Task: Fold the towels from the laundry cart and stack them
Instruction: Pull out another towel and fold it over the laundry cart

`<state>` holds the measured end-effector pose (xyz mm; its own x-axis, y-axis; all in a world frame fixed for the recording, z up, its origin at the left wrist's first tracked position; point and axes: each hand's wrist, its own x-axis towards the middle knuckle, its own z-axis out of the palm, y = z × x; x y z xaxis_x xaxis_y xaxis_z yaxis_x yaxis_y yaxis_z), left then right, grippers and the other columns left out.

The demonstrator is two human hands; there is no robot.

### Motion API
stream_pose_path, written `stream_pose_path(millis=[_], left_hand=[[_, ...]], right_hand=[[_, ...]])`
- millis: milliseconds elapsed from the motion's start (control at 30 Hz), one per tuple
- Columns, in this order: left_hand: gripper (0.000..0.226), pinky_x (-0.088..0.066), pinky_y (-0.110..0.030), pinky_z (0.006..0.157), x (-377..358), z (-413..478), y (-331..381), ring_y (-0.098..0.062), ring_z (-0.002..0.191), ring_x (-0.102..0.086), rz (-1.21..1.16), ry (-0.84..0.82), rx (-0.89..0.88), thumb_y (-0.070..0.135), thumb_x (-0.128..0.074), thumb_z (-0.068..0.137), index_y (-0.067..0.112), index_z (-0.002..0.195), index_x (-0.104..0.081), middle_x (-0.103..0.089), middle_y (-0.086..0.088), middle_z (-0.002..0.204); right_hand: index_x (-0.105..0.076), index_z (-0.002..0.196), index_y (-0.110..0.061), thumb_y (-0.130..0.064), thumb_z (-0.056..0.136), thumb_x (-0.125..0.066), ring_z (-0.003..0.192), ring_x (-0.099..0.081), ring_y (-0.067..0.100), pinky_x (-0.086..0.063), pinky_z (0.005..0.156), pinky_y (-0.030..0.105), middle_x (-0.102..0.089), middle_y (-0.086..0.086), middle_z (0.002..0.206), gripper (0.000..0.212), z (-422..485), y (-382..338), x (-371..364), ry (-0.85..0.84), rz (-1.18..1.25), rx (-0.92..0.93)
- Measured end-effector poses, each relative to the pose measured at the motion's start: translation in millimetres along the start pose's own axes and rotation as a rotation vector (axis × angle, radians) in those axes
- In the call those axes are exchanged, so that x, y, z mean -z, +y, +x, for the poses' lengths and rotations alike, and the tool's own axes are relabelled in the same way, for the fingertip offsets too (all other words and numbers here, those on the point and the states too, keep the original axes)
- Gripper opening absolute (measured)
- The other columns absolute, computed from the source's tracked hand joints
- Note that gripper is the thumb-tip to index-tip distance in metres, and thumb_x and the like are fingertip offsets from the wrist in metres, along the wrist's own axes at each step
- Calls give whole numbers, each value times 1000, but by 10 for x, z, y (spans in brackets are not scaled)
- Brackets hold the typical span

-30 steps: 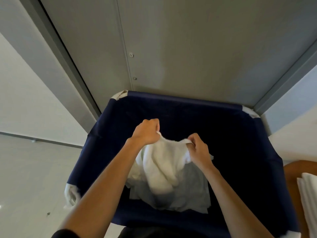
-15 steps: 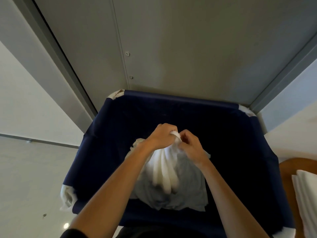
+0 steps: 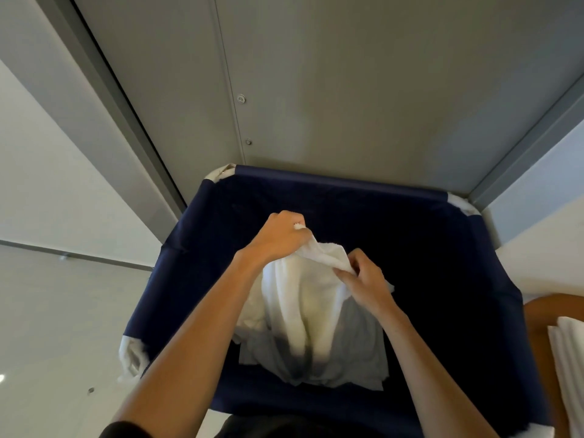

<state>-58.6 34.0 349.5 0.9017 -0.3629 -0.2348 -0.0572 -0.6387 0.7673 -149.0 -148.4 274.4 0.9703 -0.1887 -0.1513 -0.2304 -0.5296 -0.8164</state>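
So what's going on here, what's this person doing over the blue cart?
A person is holding a white towel up over a navy laundry cart. The left hand grips its top edge and the right hand pinches that edge close by; the rest hangs into the cart. Folded white towels lie on a brown surface at the right.

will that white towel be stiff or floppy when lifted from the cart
Probably floppy: the white towel droops in soft folds below the left hand and right hand gripping its top edge. Likely light, since those grips alone hold it up.
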Motion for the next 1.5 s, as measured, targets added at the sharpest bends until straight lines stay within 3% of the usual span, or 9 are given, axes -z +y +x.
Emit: stream_pose_path(millis=[133,233,467,567,667,767,1033,1267,1500], left_hand=[[7,-47,-24,63,11,2,77,-14,76,-58,67,-69,-67,14,-66,79,7,79,-63,-63,-4,84],[3,-51,-25,69,36,34,68,-14,85,-60,121,-60,-107,11,-63,82,11,83,-66,-64,1,88],[16,-47,-18,73,44,97,91,-10,92,-58,108,-4,-174,9,-52,92,18,94,-66,-64,7,96],[13,-48,-21,75,66,88,130,-11,91,-59,79,-2,-211,10,-53,93,16,95,-65,-64,7,95],[13,-47,-22,75,106,69,151,-11,91,-60,47,-4,-226,10,-54,92,16,93,-64,-65,7,94],[13,-45,-17,73,89,36,172,-7,90,-59,35,-30,-231,9,-55,91,16,91,-65,-63,10,91],[8,-54,-31,77,92,53,-35,-15,89,-60,201,-120,-69,15,-58,87,19,93,-60,-62,4,98],[30,-48,-24,77,-196,-52,187,-15,93,-56,128,-228,-203,22,-66,84,23,112,-56,-57,2,106],[8,-53,-36,77,-305,-14,295,-17,77,-60,125,-108,-305,12,-56,91,8,90,-62,-65,-3,84]], right_hand=[[-55,102,-20,-28,85,-69,84,-63,12,-53,69,29,-64,-4,93,23,10,-20,35,-176,50,-11],[-59,115,-21,-33,85,-69,93,-64,12,-53,74,25,-65,-2,104,34,-30,14,91,-315,113,-65],[-66,114,-21,-24,91,-61,104,-65,21,-52,87,31,-70,4,110,23,-118,73,108,-452,470,-208],[-67,112,-15,-21,92,-55,103,-65,18,-50,86,26,-71,4,108,24,-111,58,113,-432,559,-232],[-61,85,-1,-27,81,-61,86,-58,23,-46,78,22,-62,10,87,26,-97,58,127,-420,579,-208],[-54,72,-8,-11,90,-57,77,-49,17,-41,74,28,-53,4,75,18,-53,55,79,-422,369,-149],[-49,81,-11,-17,99,-46,61,-46,6,-39,54,14,-51,-2,71,20,-31,-257,269,164,115,84],[-54,85,-15,-17,98,-50,70,-54,0,-44,63,11,-57,-10,77,14,-41,-694,348,139,108,333],[-56,80,-18,-12,89,-62,68,-54,4,-45,62,14,-59,-4,76,13,-54,-649,422,60,177,266]])
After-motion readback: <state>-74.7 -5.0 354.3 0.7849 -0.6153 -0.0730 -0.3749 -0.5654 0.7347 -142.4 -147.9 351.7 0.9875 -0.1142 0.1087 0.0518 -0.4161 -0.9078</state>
